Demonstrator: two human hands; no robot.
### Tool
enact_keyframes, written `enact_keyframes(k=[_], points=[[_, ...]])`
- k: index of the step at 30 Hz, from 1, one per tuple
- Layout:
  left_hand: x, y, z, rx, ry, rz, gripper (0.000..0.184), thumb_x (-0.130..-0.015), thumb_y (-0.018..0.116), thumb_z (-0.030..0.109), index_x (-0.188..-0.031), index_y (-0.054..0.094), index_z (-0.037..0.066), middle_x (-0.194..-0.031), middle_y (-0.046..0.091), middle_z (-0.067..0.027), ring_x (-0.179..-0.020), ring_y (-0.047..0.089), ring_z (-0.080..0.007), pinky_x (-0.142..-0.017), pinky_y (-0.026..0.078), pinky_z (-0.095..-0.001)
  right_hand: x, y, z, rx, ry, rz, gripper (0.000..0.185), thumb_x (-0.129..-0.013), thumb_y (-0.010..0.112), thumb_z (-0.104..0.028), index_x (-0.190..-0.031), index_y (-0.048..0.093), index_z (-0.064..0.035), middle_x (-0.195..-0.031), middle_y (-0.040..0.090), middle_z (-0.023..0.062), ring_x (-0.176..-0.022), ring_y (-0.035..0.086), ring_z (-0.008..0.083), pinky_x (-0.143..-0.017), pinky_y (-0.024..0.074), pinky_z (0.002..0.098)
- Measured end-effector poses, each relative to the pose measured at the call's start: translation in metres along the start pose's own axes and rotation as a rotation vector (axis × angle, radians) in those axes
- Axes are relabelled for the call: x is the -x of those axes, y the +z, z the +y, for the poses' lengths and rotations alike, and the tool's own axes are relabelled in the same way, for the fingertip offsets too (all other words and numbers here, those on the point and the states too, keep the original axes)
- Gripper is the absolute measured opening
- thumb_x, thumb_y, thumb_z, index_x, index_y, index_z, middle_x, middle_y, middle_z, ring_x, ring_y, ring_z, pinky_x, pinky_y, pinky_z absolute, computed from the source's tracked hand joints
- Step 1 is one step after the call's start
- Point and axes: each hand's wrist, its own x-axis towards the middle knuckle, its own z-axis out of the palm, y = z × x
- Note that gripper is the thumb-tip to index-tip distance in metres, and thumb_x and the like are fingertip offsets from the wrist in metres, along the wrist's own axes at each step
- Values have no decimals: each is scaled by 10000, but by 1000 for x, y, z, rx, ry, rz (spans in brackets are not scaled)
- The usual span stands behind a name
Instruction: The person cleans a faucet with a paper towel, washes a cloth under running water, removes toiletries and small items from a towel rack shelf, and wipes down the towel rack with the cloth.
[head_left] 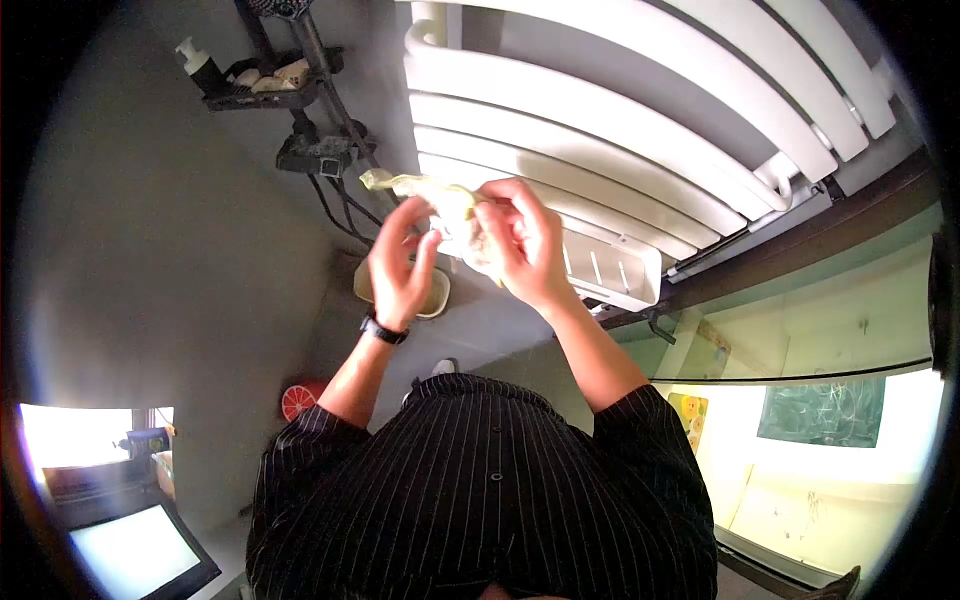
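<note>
In the head view a crumpled pale cloth (456, 207) with yellowish edges is held up between my two hands, in front of a white towel radiator (590, 120). My right hand (526, 245) grips its right side, with thumb and fingers bent round the fabric. At the lower left edge of the cloth is my left hand (398, 268), its thumb and curled fingertips against the fabric. One end of the cloth sticks out to the left above my left fingers. Exactly what kind of cloth item it is cannot be made out.
A white slotted basket (610, 268) hangs below the radiator. At upper left a black shelf (262, 95) carries a pump bottle (200, 66). A pale basin (435, 293) is on the floor beyond my left wrist. Glass panels (800, 310) stand on the right.
</note>
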Motion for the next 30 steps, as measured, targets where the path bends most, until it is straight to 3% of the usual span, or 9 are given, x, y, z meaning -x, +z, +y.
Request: enact_keyframes(k=[6, 8, 11, 16, 18, 20, 24, 28, 30], points=[[-33, 16, -44, -327, 76, -2, 175, -931, 575, 42, -1082, 566, -45, -1088, 567, -233, -964, 561, -390, -859, 467, -414, 9, -6, 35, 41, 46, 17, 277, -1005, 594, -131, -1246, 583, 4, -1171, 688, 156, -1030, 701, 211, -853, 591, 340], [-70, 16, -46, -364, 452, 40, 178, -841, 563, -27, -1014, 602, -25, -1029, 581, -222, -953, 556, -427, -850, 474, -471, 12, -25, 41, 165, -32, 68, 296, -1003, 587, -123, -1270, 570, 3, -1212, 674, 164, -1065, 688, 231, -869, 596, 360], [-123, 6, -59, -687, 525, -134, 248, -833, 618, 14, -1076, 660, 49, -1174, 611, -175, -1137, 554, -388, -981, 455, -503, 21, -56, 36, 203, 1, 124, 298, -1001, 579, -111, -1270, 560, 17, -1192, 675, 180, -1057, 688, 246, -880, 588, 376], [-169, 29, -60, -1017, 752, -221, 291, -925, 652, 342, -1091, 657, 102, -1264, 617, -143, -1327, 480, -360, -1196, 199, -583, 51, -90, 37, 201, 98, 232, 259, -1000, 543, -55, -1242, 571, 34, -1132, 685, 163, -1032, 681, 217, -919, 530, 334], [-168, 43, -63, -1166, 607, -363, 349, -942, 615, 423, -1108, 666, 120, -1247, 643, -135, -1336, 481, -365, -1202, 166, -593, 62, -102, 36, 203, 133, 275, 257, -995, 532, -41, -1237, 571, 36, -1124, 685, 157, -1019, 676, 204, -916, 524, 335], [-165, 78, -68, -1157, 913, -290, 446, -1012, 438, 533, -1131, 682, 179, -1215, 671, -132, -1308, 522, -330, -1196, 163, -607, 74, -114, 35, 265, 170, 240, 298, -1038, 462, -95, -1295, 515, 45, -1156, 653, 154, -1036, 654, 211, -916, 510, 337], [-145, 144, -30, -1196, 831, -677, 465, -1033, 392, 516, -1292, 630, 212, -1428, 549, -87, -1402, 406, -268, -1222, 170, -523, 78, -126, 29, 271, 160, 326, 297, -1031, 443, -85, -1280, 527, 52, -1146, 658, 174, -1018, 654, 209, -907, 513, 336], [-128, 214, -15, -1005, 1306, -537, 448, -988, 467, 341, -1395, 547, 172, -1450, 530, -23, -1437, 365, -172, -1238, 194, -403, 64, -128, 23, 318, 107, 387, 289, -1028, 430, -76, -1258, 539, 62, -1113, 666, 165, -982, 648, 200, -900, 513, 335], [-132, 212, -20, -1009, 1303, -532, 426, -992, 472, 330, -1384, 554, 186, -1453, 528, -10, -1436, 367, -167, -1238, 196, -411, 57, -129, 28, 318, 80, 385, 287, -1029, 429, -80, -1249, 541, 66, -1097, 666, 162, -975, 648, 201, -892, 512, 332]])
